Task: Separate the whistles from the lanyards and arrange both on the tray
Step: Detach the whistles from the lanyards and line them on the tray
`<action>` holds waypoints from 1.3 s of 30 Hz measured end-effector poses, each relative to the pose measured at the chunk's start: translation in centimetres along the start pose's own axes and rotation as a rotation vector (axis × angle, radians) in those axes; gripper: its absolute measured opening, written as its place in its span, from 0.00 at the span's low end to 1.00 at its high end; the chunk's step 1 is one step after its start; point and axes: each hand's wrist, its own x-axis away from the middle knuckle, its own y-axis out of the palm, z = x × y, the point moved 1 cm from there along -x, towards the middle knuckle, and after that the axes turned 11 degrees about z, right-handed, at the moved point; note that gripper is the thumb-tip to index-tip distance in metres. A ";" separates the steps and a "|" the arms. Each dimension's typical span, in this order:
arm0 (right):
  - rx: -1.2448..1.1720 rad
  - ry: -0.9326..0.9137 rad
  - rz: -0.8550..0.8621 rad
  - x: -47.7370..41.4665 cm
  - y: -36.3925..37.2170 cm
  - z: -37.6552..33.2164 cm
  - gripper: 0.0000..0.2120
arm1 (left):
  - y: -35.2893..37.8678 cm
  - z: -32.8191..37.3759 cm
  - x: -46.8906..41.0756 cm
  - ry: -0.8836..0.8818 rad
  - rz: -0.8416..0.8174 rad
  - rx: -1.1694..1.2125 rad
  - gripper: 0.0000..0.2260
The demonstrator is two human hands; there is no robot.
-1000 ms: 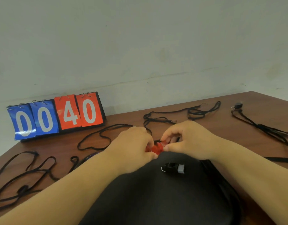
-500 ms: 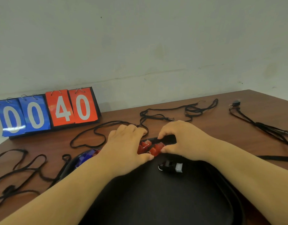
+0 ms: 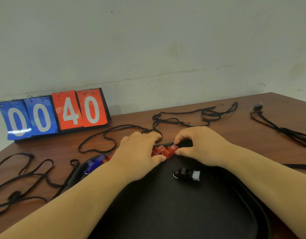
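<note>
A black tray (image 3: 191, 213) lies in front of me on the wooden table. Along its far rim sits a row of red whistles (image 3: 163, 150), with blue whistles (image 3: 94, 163) at the left end. My left hand (image 3: 140, 150) rests over the row, fingers curled on the red whistles. My right hand (image 3: 198, 144) pinches the rightmost red whistle between thumb and fingers. A black whistle with a white mouthpiece (image 3: 187, 173) lies alone on the tray. Black lanyards (image 3: 183, 120) lie loose on the table beyond the tray.
A flip scoreboard (image 3: 53, 114) reading 00 40 stands at the back left against the wall. More lanyards (image 3: 22, 178) lie tangled at the left, and another bundle with a black whistle (image 3: 257, 106) lies at the right.
Both hands have lowered from above the tray to its far rim, bringing the red whistle down into the row. The view has shifted slightly.
</note>
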 end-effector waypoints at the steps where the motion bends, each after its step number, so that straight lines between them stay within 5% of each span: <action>1: -0.001 0.003 0.006 0.0 0.0 0.0 0.13 | 0.0 0.0 0.0 0.000 0.002 0.002 0.33; 16: -0.080 0.027 0.058 0.8 -2.3 0.0 0.07 | -0.5 0.3 0.5 0.028 0.059 0.109 0.30; 19: -0.134 0.004 -0.103 1.6 -4.6 -0.5 0.03 | -0.9 1.0 1.4 0.151 0.089 0.202 0.19; 23: -0.227 0.006 -0.335 2.4 -6.5 -1.3 0.11 | -1.4 2.2 2.6 0.316 -0.005 0.301 0.06; 27: -0.120 -0.011 -0.483 2.8 -6.1 -2.0 0.15 | -1.1 2.5 2.9 0.385 -0.066 0.329 0.08; 39: -0.034 0.016 -0.301 2.1 -4.8 -0.9 0.06 | -0.9 2.3 2.3 0.363 -0.097 0.143 0.20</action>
